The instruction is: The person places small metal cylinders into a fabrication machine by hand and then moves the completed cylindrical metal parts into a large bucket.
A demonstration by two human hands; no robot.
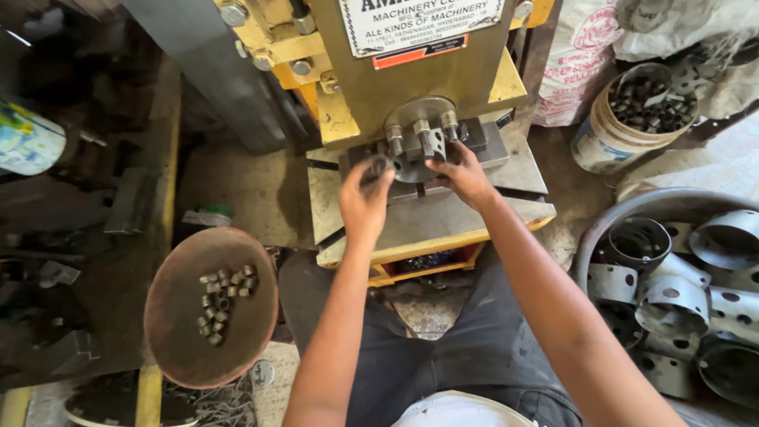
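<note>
A yellow press machine [411, 71] stands in front of me, with a grey steel bed [443, 213] and a dark round die [415, 162] under its head. My left hand [364, 198] is raised at the die's left side, its fingers closed on a small dark metal ring [378, 166]. Resting on the die's right side, my right hand [462, 175] has its fingertips at the tooling; whether it holds anything is hidden.
A rusty round pan [178, 316] at lower left holds several small metal sleeves [221, 296]. A white bucket [605, 134] of dark metal parts stands at upper right. A big tub [632, 205] of perforated metal rings fills the right side. My legs sit below the press.
</note>
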